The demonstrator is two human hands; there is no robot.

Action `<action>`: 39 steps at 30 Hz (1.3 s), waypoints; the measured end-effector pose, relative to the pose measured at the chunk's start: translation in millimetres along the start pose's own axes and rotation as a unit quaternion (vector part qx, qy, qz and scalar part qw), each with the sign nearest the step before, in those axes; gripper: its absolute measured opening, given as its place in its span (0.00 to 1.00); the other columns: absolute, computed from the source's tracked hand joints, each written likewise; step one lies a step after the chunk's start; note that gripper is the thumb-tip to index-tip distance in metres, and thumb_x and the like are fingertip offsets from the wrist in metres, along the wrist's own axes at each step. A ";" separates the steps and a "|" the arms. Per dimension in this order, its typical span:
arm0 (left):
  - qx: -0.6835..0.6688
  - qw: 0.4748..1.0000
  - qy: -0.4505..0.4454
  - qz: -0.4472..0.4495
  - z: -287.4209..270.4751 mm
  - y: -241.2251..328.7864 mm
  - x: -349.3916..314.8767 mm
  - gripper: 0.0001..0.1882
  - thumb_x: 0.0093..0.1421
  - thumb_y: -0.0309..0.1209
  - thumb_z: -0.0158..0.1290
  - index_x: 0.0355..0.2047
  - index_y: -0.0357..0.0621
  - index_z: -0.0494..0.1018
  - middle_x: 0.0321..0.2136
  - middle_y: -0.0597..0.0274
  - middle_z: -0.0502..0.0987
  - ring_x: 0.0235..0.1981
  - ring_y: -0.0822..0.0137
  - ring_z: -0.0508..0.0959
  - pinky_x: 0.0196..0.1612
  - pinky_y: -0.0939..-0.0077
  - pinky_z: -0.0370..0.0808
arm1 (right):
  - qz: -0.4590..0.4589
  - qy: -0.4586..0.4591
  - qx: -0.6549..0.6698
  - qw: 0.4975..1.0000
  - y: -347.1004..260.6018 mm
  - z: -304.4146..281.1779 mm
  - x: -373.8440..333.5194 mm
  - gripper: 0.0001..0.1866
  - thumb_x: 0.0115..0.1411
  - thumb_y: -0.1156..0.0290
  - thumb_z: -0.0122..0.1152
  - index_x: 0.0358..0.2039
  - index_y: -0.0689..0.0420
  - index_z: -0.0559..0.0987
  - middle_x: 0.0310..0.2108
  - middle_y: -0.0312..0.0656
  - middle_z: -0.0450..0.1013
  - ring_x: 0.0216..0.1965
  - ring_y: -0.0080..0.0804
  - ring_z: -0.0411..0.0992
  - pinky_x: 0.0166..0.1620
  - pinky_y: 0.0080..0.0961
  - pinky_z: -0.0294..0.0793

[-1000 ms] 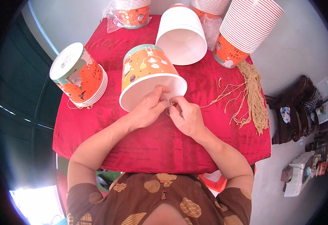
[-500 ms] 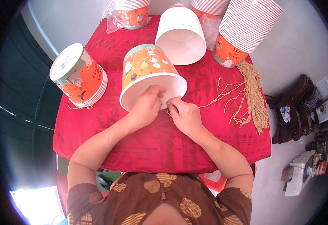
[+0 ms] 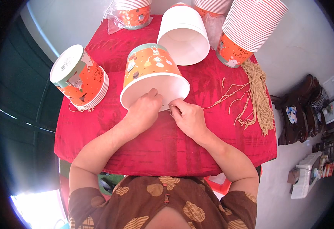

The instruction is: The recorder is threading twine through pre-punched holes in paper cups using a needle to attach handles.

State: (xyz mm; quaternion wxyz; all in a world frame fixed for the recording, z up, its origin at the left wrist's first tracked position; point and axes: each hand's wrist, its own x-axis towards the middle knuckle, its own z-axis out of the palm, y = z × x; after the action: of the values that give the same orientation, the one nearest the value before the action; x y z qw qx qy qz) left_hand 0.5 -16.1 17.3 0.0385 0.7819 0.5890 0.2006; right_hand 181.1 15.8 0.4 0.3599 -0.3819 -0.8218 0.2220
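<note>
An orange paper bucket (image 3: 151,65) with a white inside and a green base lies tipped on its side, its mouth toward me. My left hand (image 3: 146,109) reaches just inside the near rim with curled fingers; whatever they pinch is hidden. Right beside it at the rim, my right hand (image 3: 188,117) is closed, thumb against forefinger, on a thin tan string whose small loop shows below the fingertips. To the right lies a hank of tan strings (image 3: 259,97), with loose strands trailing toward my right hand.
A short upside-down stack of orange buckets (image 3: 83,82) stands at left. Behind the tipped bucket lies a white-mouthed bucket (image 3: 184,44). A tall bucket stack (image 3: 251,28) leans at the back right, and plastic-wrapped buckets (image 3: 134,17) stand at the back left. Red cloth (image 3: 136,162) covers the table.
My left hand's fingers have curled in more, and the hand sits slightly further left. The bucket has shifted a little to the left. My right hand keeps its pinch at the rim.
</note>
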 end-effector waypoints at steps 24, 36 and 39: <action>-0.316 0.946 0.022 -0.069 5.0 6.0 7.3 0.08 0.57 0.23 0.56 0.22 0.34 0.71 0.32 0.60 0.76 0.29 0.72 0.74 0.33 0.76 0.71 | -0.001 0.050 0.018 0.999 14.7 -6.6 11.3 0.03 0.55 0.79 0.62 0.32 0.61 0.80 0.28 0.47 0.75 0.28 0.40 0.76 0.31 0.30 0.74; -0.469 0.857 -0.032 -0.211 8.6 5.3 14.7 0.09 0.61 0.29 0.55 0.26 0.37 0.75 0.19 0.67 0.74 0.17 0.79 0.69 0.19 0.83 0.63 | -0.002 0.044 0.030 0.999 14.1 -7.6 11.1 0.03 0.57 0.79 0.60 0.32 0.63 0.80 0.26 0.48 0.76 0.26 0.38 0.76 0.30 0.29 0.73; -0.453 0.865 -0.034 -0.212 5.9 8.3 14.9 0.08 0.61 0.30 0.55 0.28 0.36 0.75 0.19 0.68 0.74 0.18 0.79 0.69 0.19 0.83 0.65 | 0.013 0.033 0.080 0.996 12.0 -9.6 9.0 0.03 0.58 0.78 0.59 0.30 0.65 0.79 0.23 0.48 0.75 0.22 0.33 0.74 0.27 0.27 0.71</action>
State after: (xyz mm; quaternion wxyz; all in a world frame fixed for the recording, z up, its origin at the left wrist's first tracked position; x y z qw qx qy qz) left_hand 13.5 -3.6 18.3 0.4501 0.5411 0.5836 0.4052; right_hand 189.9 31.1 2.8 0.4135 -0.3692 -0.7841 0.2792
